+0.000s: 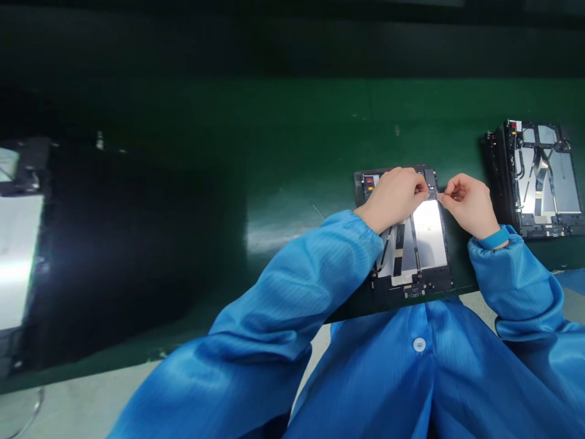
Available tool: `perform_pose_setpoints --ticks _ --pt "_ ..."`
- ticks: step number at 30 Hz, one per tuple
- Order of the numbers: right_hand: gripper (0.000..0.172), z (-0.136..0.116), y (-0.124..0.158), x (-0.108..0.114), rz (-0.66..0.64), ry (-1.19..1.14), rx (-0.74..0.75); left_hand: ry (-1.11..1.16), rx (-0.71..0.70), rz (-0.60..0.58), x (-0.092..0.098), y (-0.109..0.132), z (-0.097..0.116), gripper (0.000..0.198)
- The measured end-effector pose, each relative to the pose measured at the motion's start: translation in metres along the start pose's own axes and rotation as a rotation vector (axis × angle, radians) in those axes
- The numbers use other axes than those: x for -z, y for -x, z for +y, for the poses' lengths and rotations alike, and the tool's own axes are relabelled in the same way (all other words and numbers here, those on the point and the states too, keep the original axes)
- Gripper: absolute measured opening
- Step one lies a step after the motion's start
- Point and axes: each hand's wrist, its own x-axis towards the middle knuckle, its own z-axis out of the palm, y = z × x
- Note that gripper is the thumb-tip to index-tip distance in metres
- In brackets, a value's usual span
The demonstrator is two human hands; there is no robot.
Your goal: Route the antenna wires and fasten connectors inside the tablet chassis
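— Where do we have our hands?

— Both are at the top end of the open tablet [432,235], which lies flat on the green bench [283,158], right at its near edge. Our left hand [395,196] rests curled on the tablet's upper left part, fingers bunched together. We cannot tell whether it grips anything or only presses down.

— And the other one?

— Our right hand [470,204] sits just off the tablet's upper right corner, thumb and forefinger pinched tight on a tiny piece [437,195]. That piece is at the tablet's top edge, between our two hands, and it is too small for us to say what it is.

— What do we see inside the tablet?

— A pale plate, dark ribbon cables running down it, and a black frame all round.

— Anything else near it?

— A second tablet [542,180], also open, lies well to the right of ours and a little farther back. Far to the left of ours is a dark tray [119,244] with a bright panel [16,262] at its outer end. Our blue sleeves [320,286] cross the bench edge below the tablet.
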Motion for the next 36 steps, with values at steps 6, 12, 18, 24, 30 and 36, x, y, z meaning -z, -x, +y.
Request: perform_pose_setpoints --ticks 6,12,18,24,30,36 --pt "0.019 0.005 -0.003 0.001 0.055 -0.065 0.033 -0.064 -0.025 0.003 -0.003 -0.003 0.005 0.024" --pt "0.031 0.01 -0.008 -0.011 0.072 -0.296 0.121 0.123 -0.162 0.072 -0.008 -0.007 0.003 0.021" --pt "0.032 0.017 -0.015 -0.014 0.025 -0.321 0.07 0.053 0.011 0.126 -0.011 -0.009 -0.003 0.021" --pt "0.023 0.02 -0.019 -0.005 -0.134 -0.224 0.048 0.019 0.032 0.1 -0.011 -0.007 -0.002 0.021" --pt "0.026 0.015 -0.021 0.002 -0.2 -0.295 -0.014 0.038 0.018 0.118 -0.012 -0.007 -0.002 0.02" --pt "0.023 0.01 -0.019 0.004 -0.197 -0.264 -0.027 0.042 -0.004 0.126 -0.013 -0.007 -0.002 0.019"
